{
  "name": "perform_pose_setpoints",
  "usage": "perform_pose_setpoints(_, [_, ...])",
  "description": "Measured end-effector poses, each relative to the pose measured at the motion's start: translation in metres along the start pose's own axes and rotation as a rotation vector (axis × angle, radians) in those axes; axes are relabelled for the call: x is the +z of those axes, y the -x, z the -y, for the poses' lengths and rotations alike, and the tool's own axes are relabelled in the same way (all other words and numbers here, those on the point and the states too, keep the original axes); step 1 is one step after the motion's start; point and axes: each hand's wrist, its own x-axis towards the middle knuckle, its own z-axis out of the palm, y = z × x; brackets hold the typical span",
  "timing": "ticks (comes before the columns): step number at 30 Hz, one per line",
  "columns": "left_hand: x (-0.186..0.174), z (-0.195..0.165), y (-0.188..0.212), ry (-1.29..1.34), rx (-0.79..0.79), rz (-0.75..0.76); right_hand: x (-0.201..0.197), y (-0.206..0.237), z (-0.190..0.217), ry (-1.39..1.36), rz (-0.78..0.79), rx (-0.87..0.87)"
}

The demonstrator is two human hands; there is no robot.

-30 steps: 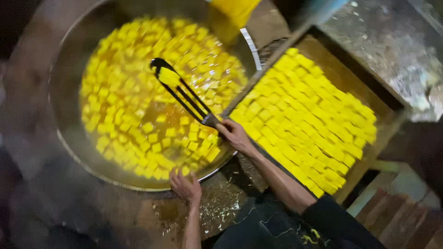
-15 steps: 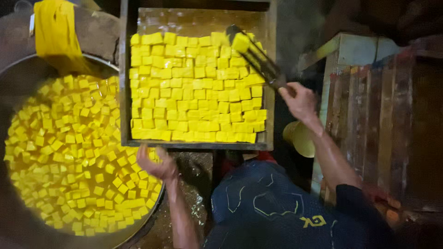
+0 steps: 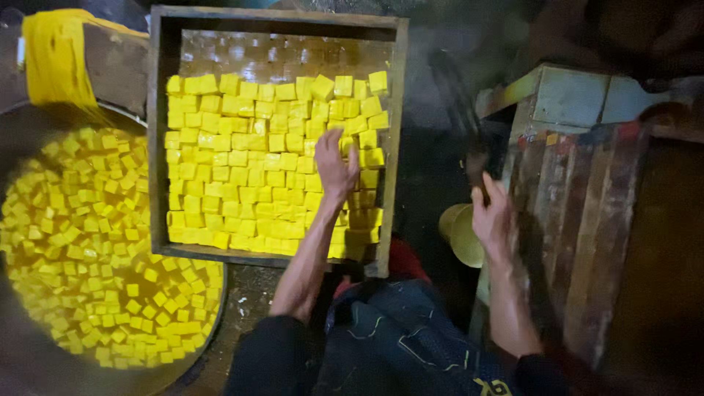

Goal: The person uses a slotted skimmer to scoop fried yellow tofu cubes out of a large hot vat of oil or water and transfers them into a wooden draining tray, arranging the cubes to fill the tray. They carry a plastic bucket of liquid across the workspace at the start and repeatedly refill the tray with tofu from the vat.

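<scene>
A dark wooden tray [image 3: 157, 147] holds rows of yellow cubes [image 3: 242, 169]. My left hand [image 3: 335, 166] lies flat on the cubes near the tray's right side, fingers spread and holding nothing. My right hand [image 3: 491, 218] is off to the right of the tray, beside a wooden stand, and grips the handle of dark metal tongs [image 3: 456, 103]. The tongs point up and away and are blurred. No cube can be made out in them.
A big round pan [image 3: 213, 323] at the left is full of yellow cubes in liquid. A yellow cloth [image 3: 55, 62] hangs over a board behind it. A worn wooden stand [image 3: 579, 205] is at the right, and a pale yellow bowl [image 3: 462, 235] sits below it.
My left hand left the pan's rim and came down on the cubes in the tray. My right hand swung the tongs off the tray's far right corner to the right.
</scene>
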Motion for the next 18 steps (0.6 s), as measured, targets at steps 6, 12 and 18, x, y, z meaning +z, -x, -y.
perform_pose_setpoints(6, [0.082, -0.024, -0.108, -0.070, 0.221, 0.056, 0.017, 0.060, -0.052, -0.731, -0.012, 0.609])
perform_pose_setpoints(12, [0.080, -0.017, -0.149, -0.200, 0.128, 0.401, 0.012, 0.075, -0.057, -0.790, -0.145, 0.863])
perform_pose_setpoints(18, [0.019, 0.043, -0.154, -0.391, 0.156, 0.270, -0.003, 0.066, -0.047, -0.897, -0.268, 0.755])
